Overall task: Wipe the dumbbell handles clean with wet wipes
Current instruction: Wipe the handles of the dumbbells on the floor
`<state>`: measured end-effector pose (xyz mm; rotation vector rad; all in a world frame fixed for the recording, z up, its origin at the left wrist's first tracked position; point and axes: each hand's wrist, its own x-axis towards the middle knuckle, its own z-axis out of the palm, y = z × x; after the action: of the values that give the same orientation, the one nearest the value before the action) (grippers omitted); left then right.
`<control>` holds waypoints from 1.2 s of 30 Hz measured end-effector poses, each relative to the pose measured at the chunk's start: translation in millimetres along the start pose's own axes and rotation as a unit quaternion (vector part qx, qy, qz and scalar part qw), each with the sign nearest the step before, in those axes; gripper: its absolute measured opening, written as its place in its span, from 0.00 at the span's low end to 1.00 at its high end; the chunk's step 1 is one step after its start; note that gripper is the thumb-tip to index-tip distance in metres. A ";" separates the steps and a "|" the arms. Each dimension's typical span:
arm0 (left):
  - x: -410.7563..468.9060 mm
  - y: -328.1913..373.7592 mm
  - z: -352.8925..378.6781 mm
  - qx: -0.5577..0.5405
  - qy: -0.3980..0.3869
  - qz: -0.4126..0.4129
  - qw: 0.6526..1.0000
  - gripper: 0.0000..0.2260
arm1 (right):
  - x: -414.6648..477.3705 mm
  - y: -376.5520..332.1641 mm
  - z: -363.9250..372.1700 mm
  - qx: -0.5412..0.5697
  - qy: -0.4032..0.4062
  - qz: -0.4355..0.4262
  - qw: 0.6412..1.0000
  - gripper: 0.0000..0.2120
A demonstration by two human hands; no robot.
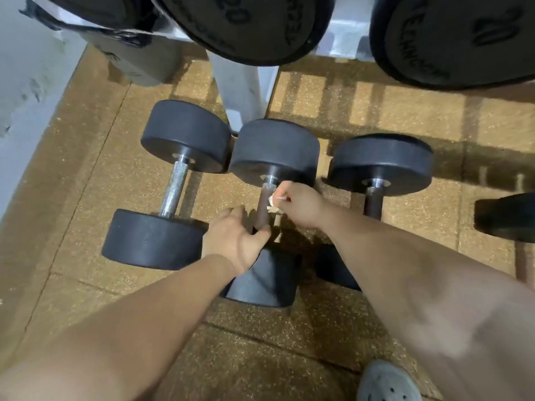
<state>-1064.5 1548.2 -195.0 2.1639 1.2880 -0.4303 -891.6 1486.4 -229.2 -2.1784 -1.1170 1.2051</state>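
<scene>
Three black dumbbells lie side by side on the floor. The left dumbbell [170, 183] has a shiny knurled handle. The middle dumbbell [273, 151] has a dark brown handle [265, 204] with a bright knurled patch at its far end. My right hand [298, 202] pinches a small crumpled wet wipe [272, 205] against the right side of that handle. My left hand [234, 237] curls around the handle's near end, thumb on the right side. The right dumbbell [379, 166] also has a dark handle; my right forearm hides its near head.
Large black weight plates [249, 27] hang on a white rack [246, 85] above the dumbbells. A grey wall [26, 91] runs along the left. The floor [376, 111] is tan speckled rubber tile. Another black weight [505, 217] sits at the right edge. A grey shoe [388, 383] shows bottom right.
</scene>
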 end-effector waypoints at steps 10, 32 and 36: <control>5.7 -32.4 -1.1 -0.092 0.050 0.070 0.992 0.37 | -32.8 3.8 60.3 0.115 0.112 0.028 0.987 0.05; -2.1 -86.7 15.1 -0.201 0.030 0.156 0.967 0.44 | 13.9 -16.0 41.7 -0.114 0.057 -0.177 0.976 0.09; -1.9 -86.6 15.4 -0.199 0.025 0.154 0.967 0.44 | 35.3 -14.7 32.7 -0.099 0.229 -0.154 0.956 0.09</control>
<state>-1141.0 1569.1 -233.2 1.9874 0.9408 0.0134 -914.8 1522.7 -255.2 -2.1610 -1.3405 0.4366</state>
